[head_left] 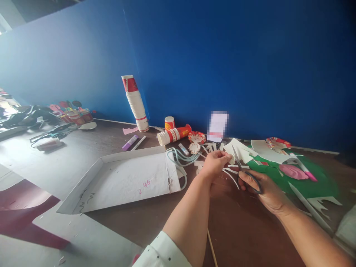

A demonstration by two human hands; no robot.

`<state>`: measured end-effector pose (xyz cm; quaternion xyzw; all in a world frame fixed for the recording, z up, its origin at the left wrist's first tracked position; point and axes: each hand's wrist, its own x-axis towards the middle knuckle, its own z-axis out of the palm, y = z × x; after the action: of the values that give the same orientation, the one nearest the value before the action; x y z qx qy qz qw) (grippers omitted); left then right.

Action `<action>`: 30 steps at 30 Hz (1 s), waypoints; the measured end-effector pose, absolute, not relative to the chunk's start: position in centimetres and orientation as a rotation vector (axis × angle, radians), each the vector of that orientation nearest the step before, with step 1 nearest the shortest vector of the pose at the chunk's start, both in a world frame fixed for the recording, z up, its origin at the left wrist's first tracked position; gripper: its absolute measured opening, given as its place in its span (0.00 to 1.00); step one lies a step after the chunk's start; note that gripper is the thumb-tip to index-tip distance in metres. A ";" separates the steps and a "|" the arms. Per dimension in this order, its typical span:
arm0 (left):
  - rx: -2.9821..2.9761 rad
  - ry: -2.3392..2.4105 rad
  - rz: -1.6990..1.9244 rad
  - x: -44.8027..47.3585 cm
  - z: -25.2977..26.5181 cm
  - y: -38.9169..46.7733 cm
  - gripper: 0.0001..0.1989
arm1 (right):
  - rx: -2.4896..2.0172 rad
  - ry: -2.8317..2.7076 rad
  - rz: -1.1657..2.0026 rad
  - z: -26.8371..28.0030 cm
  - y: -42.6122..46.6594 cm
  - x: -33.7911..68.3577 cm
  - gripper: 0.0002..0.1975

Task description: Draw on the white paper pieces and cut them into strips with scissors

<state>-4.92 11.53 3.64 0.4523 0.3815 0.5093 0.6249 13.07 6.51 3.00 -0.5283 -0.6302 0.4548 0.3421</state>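
Note:
My right hand [260, 189] is closed around the black handles of a pair of scissors [241, 167], whose blades point up and away over the table. Close to the blades, my left hand [217, 163] pinches a small pale piece of paper [231, 159]. I cannot tell whether the blades touch that piece. Thin white paper strips [232, 178] lie beneath and between both hands. Just beyond my left hand rests a paper cut-out figure [197, 141] with a red and white scalloped rim.
A shallow white box lid [128, 178] lies to the left. Behind it leans a tall stack of paper cups [136, 105], with more cups [175, 134] on their side. Green paper [319, 174], a pink oval piece [293, 171] and white scraps spread at right. A blue wall closes the back.

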 end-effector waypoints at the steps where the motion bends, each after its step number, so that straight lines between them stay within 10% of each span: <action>1: 1.038 0.872 1.168 -4.9 3.6 11.5 0.11 | -1.367 -1.617 1.206 3.0 6.5 13.1 0.26; 30: 0.988 0.843 1.157 -4.5 3.4 11.7 0.14 | -1.440 -1.747 0.912 3.5 6.6 12.7 0.23</action>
<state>-4.52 11.68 3.36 0.4343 0.3704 0.5081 0.6450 12.73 6.61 3.50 -0.5541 -0.6722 0.3510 0.3434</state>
